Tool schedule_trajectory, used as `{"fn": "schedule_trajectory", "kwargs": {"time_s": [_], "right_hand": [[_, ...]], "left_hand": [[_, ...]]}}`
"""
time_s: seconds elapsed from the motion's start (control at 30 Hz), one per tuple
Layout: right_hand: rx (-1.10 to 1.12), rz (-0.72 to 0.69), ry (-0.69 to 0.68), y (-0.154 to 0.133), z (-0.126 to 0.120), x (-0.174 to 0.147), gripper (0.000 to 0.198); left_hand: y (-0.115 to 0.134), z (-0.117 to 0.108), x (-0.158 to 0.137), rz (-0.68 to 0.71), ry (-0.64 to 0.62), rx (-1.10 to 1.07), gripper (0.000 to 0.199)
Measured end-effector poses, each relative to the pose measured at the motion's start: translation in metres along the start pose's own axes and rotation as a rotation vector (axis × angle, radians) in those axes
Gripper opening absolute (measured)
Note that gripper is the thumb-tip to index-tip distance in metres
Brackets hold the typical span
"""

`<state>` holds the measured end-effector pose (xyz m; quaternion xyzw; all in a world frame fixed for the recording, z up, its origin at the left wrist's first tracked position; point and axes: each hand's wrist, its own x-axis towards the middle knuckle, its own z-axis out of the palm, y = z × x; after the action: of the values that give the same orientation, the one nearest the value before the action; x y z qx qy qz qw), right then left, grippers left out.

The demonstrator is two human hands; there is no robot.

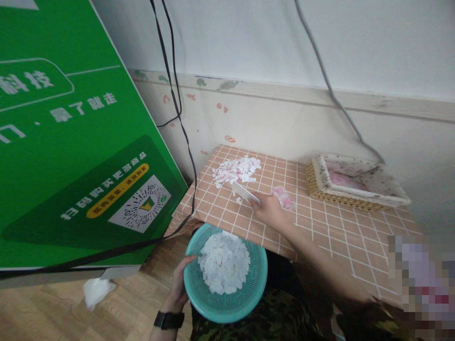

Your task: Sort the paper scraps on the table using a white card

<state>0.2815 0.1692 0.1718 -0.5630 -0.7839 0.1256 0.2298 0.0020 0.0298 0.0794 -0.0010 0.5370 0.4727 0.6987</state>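
Note:
My left hand [178, 280] grips the rim of a round teal plastic colander [262, 274] at the front edge of the table. A heap of small white paper scraps [224, 263] lies inside it. In my right hand [266, 207] is a flat white piece [245, 192], thin and stiff-looking; its exact kind does not show. Its far end points at a loose pile of white and pink paper scraps [237, 169] on the checked tablecloth. Just beyond my right hand sits a small pink and white bundle [282, 196], partly covered by the hand.
A cloth-lined wicker basket [316, 182] stands at the table's right rear. Left of the table leans a big green sign [81, 189], with a black cable [188, 142] hanging before it. Something white [96, 291] lies on the floor. A blurred-out patch covers the lower right.

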Motion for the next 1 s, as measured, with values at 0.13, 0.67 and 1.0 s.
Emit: {"fn": "schedule_trajectory", "kwargs": {"time_s": [0.13, 0.67, 1.0], "right_hand": [[0.053, -0.033, -0.086, -0.001, -0.008, 0.004, 0.028], [0.337, -0.27, -0.308, -0.03, -0.022, -0.064, 0.024], [0.022, 0.041, 0.09, 0.027, -0.041, -0.025, 0.025]], "left_hand": [[0.002, 0.001, 0.0, 0.023, 0.01, -0.011, 0.007], [0.0, 0.0, 0.002, 0.007, -0.001, -0.025, 0.008], [-0.002, 0.0, 0.0, -0.03, 0.007, -0.025, 0.01]]}}
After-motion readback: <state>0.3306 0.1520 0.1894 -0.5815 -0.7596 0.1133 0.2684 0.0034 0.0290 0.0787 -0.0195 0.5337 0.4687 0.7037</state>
